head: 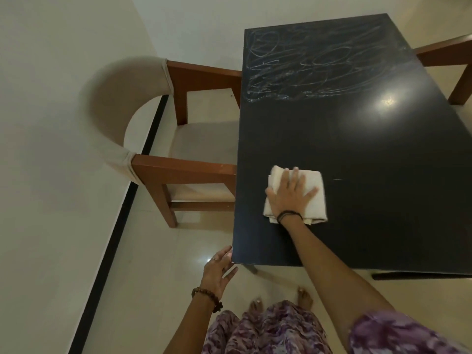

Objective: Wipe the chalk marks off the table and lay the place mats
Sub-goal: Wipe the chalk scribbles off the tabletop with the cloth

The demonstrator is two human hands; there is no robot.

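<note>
Step in hand: wiping. The right hand [290, 192] is pressing flat on a folded cream cloth [296, 198], its fingers [296, 175] lying straight and spread wide over the fabric, not curling round it. The cloth is lying on the near left part of the dark surface [383, 162]. The left hand [219, 269] is resting against the near left corner of the surface, fingers loosely extended and holding nothing; it appears to be steadying the person.

Condition of the task's thing: the chalk marks [319, 62] are covering the far end of the surface as dense, looping white scribbles, with a smudged lower boundary. The near half is looking dark and glossy, reflecting a ceiling light, apart from one short faint streak [339, 179] just right of the cloth.

Judgement: wiping is roughly half done. The next move is calling for the cloth to be pushed well forward into the scribbled zone, which may require stepping alongside or a long reach. No place mats are showing in view, so that step is not yet begun.

Also present: a wooden armchair [178, 159] with pale upholstery at the left side, and part of another chair [449, 57] at the far right.
</note>
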